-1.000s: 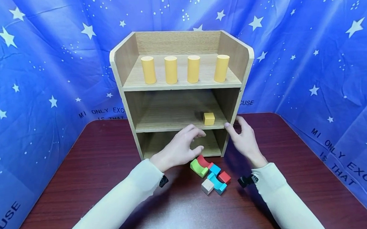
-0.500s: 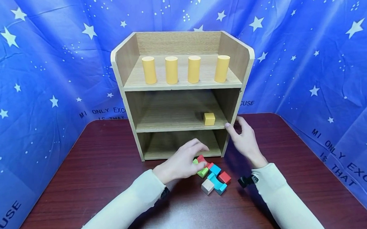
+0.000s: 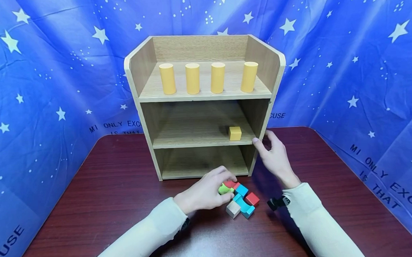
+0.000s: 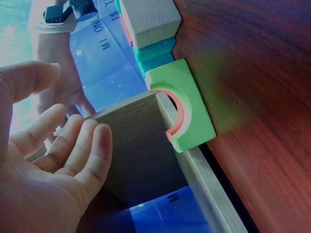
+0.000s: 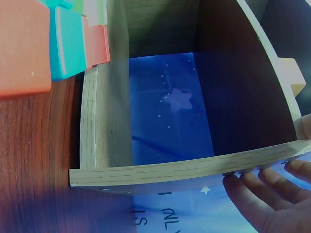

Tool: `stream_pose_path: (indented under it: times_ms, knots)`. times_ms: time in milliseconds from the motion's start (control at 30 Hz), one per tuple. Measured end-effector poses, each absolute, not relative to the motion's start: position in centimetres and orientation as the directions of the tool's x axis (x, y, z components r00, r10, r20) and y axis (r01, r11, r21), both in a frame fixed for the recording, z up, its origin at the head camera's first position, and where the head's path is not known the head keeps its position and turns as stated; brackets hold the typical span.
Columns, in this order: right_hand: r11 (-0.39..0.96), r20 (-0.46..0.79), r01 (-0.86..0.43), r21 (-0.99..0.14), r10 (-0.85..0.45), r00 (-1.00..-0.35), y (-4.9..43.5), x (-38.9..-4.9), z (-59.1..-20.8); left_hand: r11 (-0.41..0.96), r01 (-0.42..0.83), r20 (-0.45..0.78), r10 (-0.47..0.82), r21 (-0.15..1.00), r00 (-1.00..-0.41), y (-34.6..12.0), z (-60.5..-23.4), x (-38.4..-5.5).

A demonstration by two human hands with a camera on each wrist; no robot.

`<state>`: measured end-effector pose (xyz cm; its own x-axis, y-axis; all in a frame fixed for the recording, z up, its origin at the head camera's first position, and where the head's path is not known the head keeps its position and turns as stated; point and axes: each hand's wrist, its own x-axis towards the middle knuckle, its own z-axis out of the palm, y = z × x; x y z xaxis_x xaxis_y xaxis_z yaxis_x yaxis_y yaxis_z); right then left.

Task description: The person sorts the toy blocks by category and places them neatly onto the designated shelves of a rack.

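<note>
My left hand [image 3: 208,191] hovers beside a cluster of small blocks, thumb and fingers apart around a green block with a curved notch [image 3: 224,189]. Nothing lies between those fingers in the left wrist view, where the green notched block [image 4: 197,109] stands just beyond them. A red notched block [image 3: 230,184] is partly hidden behind it. Close by are a blue cube [image 3: 241,190], a blue notched block [image 3: 245,208], a red cube [image 3: 252,199] and a pale wooden cube [image 3: 233,209]. My right hand [image 3: 275,156] grips the right side of a wooden shelf [image 3: 200,48], thumb at the front edge, fingers outside.
Several yellow cylinders [image 3: 192,79] stand upright in a row on the top shelf. A yellow cube [image 3: 235,133] sits at the right of the middle shelf. The unit stands on a dark red wooden table [image 3: 118,186], with a blue starry curtain [image 3: 51,74] around.
My left hand has moved down and slightly right, from in front of the lower shelf to the green notched block. The right hand stays at the shelf's side.
</note>
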<state>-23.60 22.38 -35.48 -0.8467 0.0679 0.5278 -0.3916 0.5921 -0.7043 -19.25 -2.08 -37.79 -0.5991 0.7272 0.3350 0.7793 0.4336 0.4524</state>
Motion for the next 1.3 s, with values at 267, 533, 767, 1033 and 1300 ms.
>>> stream_pose_path:
  times_ms: [267,533,767,1033,1300]
  knots:
    - [0.591,0.524,-0.388,-0.707,0.070,-0.849,22.3,-23.6,-35.4,0.436,0.779,0.285,0.757,0.451,-0.588,-1.9,-38.5,-19.0]
    - [0.590,0.525,-0.388,-0.708,0.071,-0.848,22.3,-23.6,-35.3,0.437,0.786,0.231,0.790,0.438,-0.568,-1.6,-39.0,-18.6]
    - [0.586,0.522,-0.388,-0.712,0.071,-0.850,22.3,-23.5,-35.3,0.446,0.792,0.184,0.812,0.418,-0.554,-1.2,-39.4,-18.4]
    - [0.595,0.524,-0.385,-0.705,0.071,-0.849,22.3,-23.5,-35.4,0.458,0.793,0.137,0.826,0.402,-0.546,-0.7,-39.8,-18.1]
    - [0.592,0.519,-0.384,-0.709,0.070,-0.852,22.3,-23.3,-35.3,0.461,0.815,0.150,0.832,0.350,-0.535,-0.4,-40.3,-18.0]
